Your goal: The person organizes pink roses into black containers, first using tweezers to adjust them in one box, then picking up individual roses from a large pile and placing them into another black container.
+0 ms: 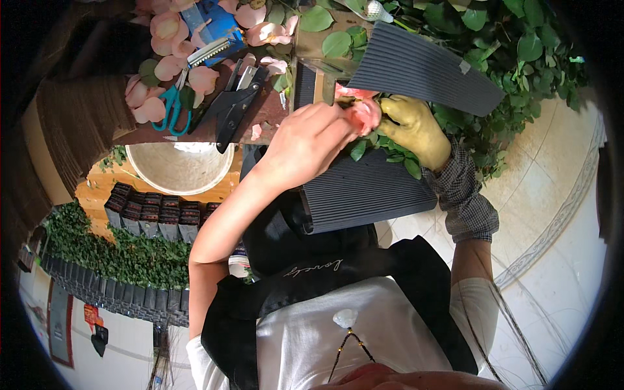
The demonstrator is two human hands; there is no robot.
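A pink rose lies between my hands, over a dark ribbed cardboard sheet. My bare left hand is closed on the bloom from the left, its fingertips partly hidden behind it. My right hand, in a yellow glove, is closed just right of the bloom, among the leaves below it. Its grip seems to be on the rose's stem, which is hidden. Another pink bloom shows just behind, partly under a raised flap of ribbed cardboard.
Left of my hands, a black stapler, teal-handled scissors and loose pink petals lie on the brown worktop. A pale round basin sits below. Leafy stems crowd the right. Wrapped bundles stand lower left.
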